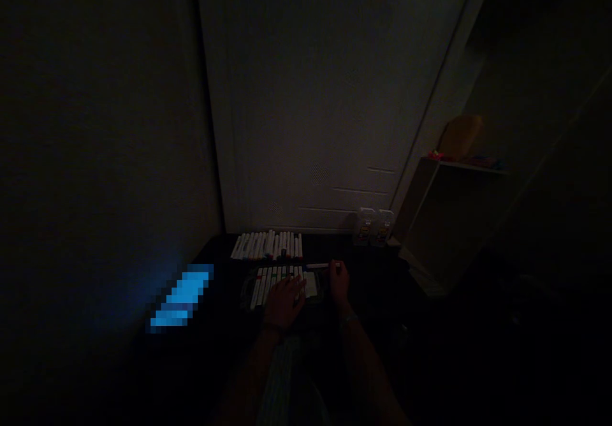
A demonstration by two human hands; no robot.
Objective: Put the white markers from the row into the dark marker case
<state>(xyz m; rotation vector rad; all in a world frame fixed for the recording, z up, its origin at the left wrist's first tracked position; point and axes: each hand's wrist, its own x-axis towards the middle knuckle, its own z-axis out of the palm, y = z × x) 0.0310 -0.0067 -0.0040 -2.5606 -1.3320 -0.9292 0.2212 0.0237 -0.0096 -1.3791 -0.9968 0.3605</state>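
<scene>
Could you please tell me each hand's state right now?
Left hand: over the nearer marker row; grip too dark to tell.
Right hand: closed, holding a white marker.

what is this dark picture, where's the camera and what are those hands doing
There's no machine here: these are a person's own bare hands, seen by a camera worn on the head, looking forward and down. The room is very dim. On the dark table lie two rows of pens: a back row and a front row, the latter in a tray. The right hand holds one pen. The left hand is over the front row; its grip is too dark to judge. A blurred blue glow sits at the picture's left.
</scene>
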